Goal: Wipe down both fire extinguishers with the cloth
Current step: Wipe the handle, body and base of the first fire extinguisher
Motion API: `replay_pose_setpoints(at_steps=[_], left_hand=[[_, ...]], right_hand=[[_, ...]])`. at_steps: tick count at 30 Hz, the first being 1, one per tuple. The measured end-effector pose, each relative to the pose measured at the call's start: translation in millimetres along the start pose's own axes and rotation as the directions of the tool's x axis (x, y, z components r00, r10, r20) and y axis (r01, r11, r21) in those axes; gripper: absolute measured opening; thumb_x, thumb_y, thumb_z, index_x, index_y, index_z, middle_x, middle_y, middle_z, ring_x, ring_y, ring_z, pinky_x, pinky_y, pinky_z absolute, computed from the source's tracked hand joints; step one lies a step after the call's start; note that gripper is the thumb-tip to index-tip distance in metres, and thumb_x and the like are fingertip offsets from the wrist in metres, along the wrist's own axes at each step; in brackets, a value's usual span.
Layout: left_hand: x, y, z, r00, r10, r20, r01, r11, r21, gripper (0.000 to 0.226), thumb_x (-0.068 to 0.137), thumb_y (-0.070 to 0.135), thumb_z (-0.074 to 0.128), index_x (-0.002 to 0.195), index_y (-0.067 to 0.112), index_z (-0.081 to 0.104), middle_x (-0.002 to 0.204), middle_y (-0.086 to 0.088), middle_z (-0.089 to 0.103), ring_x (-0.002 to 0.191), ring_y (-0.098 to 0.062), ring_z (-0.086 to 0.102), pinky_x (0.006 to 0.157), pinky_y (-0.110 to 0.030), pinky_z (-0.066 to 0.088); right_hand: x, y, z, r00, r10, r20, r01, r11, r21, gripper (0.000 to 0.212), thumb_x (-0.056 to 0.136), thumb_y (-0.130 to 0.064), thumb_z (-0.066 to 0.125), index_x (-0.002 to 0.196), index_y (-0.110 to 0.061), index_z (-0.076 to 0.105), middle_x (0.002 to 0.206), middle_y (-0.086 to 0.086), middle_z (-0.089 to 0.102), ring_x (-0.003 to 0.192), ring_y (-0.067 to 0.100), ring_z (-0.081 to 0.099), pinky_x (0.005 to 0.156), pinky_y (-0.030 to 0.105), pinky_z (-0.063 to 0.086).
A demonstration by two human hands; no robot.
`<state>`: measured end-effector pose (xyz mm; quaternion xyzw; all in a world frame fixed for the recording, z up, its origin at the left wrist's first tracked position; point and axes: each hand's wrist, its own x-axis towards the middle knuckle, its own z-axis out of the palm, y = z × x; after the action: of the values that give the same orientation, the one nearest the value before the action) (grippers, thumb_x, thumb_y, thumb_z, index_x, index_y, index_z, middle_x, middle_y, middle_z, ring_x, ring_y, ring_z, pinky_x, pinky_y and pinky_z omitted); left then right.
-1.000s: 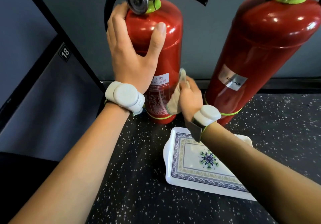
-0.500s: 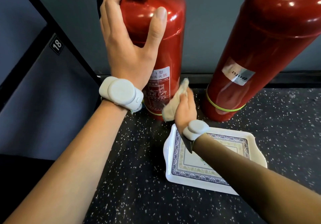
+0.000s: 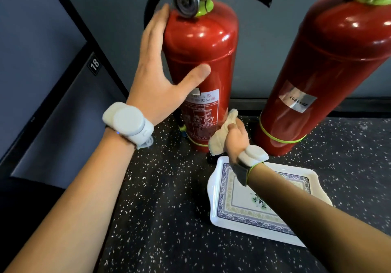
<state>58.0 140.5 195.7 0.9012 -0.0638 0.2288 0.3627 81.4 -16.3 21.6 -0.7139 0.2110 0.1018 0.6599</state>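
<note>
Two red fire extinguishers stand on the speckled floor against a grey wall. My left hand (image 3: 156, 86) spans the upper body of the left extinguisher (image 3: 201, 46): straight fingers lie along its left side near the gauge, the thumb rests on its front, and a gap shows at the palm. My right hand (image 3: 237, 137) is closed on a bunched cream cloth (image 3: 220, 137) and presses it to the lower right side of that extinguisher, beside its label. The right extinguisher (image 3: 330, 61) stands apart, untouched, with its top cut off by the frame.
A white patterned tray (image 3: 218, 209) lies flat on the dark speckled floor (image 3: 165, 219), just in front of the extinguishers and under my right forearm. A dark-framed grey panel marked 18 (image 3: 94, 64) slants along the left.
My left hand has slid down the left extinguisher and its grip has loosened, with the thumb lower. My right hand holds the cloth low on that extinguisher's right side, after moving down from beside the label.
</note>
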Motion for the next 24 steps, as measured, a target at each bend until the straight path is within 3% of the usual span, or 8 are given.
replay_pose_setpoints(at_steps=[3,5,9,12,15,19,22,24], left_hand=[[-4.4,-4.6,-7.8,0.996,-0.015,0.084,0.009,0.998,0.066,0.125,0.075,0.039,0.089,0.163,0.018,0.003,0.169,-0.001,0.009,0.157,-0.011,0.011,0.126,-0.027,0.015],[-2.9,-5.6,-6.2,0.994,-0.014,0.106,0.004,0.995,0.095,0.135,0.067,0.034,0.094,0.163,0.019,0.000,0.169,-0.002,0.005,0.157,-0.013,0.009,0.120,-0.018,0.012],[-1.0,-11.0,-2.8,0.995,0.036,0.095,-0.044,0.996,0.083,0.138,0.062,0.038,0.096,0.162,0.014,0.004,0.168,-0.008,0.008,0.157,-0.019,0.011,0.125,-0.026,0.016],[-2.0,-14.2,-3.5,0.995,0.054,0.088,-0.060,0.996,0.061,0.136,0.062,0.041,0.095,0.162,0.013,0.006,0.168,-0.007,0.009,0.157,-0.017,0.010,0.126,-0.022,0.014],[-1.5,-12.8,-3.2,0.997,0.021,0.068,-0.025,0.997,0.067,0.134,0.063,0.029,0.096,0.162,0.020,0.007,0.168,0.001,0.008,0.157,-0.012,0.012,0.122,-0.019,0.014],[-0.9,-10.4,-4.3,0.997,0.002,0.075,-0.006,0.999,0.052,0.130,0.067,0.028,0.095,0.162,0.025,0.006,0.168,0.007,0.008,0.156,-0.008,0.011,0.122,-0.021,0.015],[-1.2,-9.0,-5.2,0.997,0.002,0.079,-0.006,0.999,0.051,0.128,0.069,0.027,0.094,0.162,0.025,0.006,0.168,0.005,0.008,0.155,-0.007,0.012,0.122,-0.022,0.016],[-0.7,-7.4,-5.7,0.996,0.004,0.088,-0.008,0.999,0.050,0.127,0.071,0.027,0.093,0.162,0.023,0.005,0.168,0.003,0.007,0.155,-0.010,0.011,0.124,-0.026,0.017]], right_hand=[[-25.0,-48.3,-9.0,0.986,-0.166,-0.015,0.166,0.983,0.077,0.059,0.090,-0.034,0.040,0.146,-0.024,0.057,0.143,0.002,0.063,0.133,0.024,0.057,0.117,0.048,0.041],[-39.6,-86.4,-14.5,0.959,-0.282,-0.032,0.283,0.945,0.163,0.051,0.094,-0.032,0.043,0.140,-0.025,0.061,0.137,-0.004,0.067,0.131,0.020,0.060,0.116,0.049,0.043],[-70.1,-154.2,-21.1,0.884,-0.465,-0.047,0.459,0.842,0.283,0.044,0.097,-0.025,0.044,0.137,-0.026,0.064,0.130,-0.004,0.068,0.128,0.017,0.061,0.115,0.051,0.044],[-81.5,-155.5,-17.4,0.832,-0.551,-0.059,0.549,0.805,0.226,0.044,0.103,-0.027,0.042,0.145,-0.026,0.056,0.140,-0.002,0.062,0.134,0.015,0.055,0.117,0.047,0.040],[-74.2,-122.3,-12.2,0.841,-0.538,-0.054,0.540,0.829,0.144,0.047,0.102,-0.035,0.036,0.143,-0.023,0.053,0.139,0.003,0.061,0.133,0.019,0.053,0.115,0.042,0.040],[-48.7,-80.1,-10.2,0.928,-0.373,0.015,0.374,0.928,-0.011,0.047,0.105,-0.032,0.033,0.148,-0.020,0.049,0.141,0.008,0.060,0.133,0.026,0.053,0.104,0.034,0.038],[-42.3,-68.3,-12.6,0.952,-0.292,0.095,0.299,0.951,-0.076,0.051,0.103,-0.033,0.038,0.151,-0.020,0.047,0.144,0.010,0.060,0.136,0.030,0.054,0.116,0.044,0.039],[-51.2,-80.3,-16.8,0.922,-0.373,0.103,0.378,0.925,-0.034,0.057,0.095,-0.040,0.038,0.147,-0.021,0.051,0.139,0.004,0.062,0.132,0.025,0.056,0.116,0.050,0.040]])
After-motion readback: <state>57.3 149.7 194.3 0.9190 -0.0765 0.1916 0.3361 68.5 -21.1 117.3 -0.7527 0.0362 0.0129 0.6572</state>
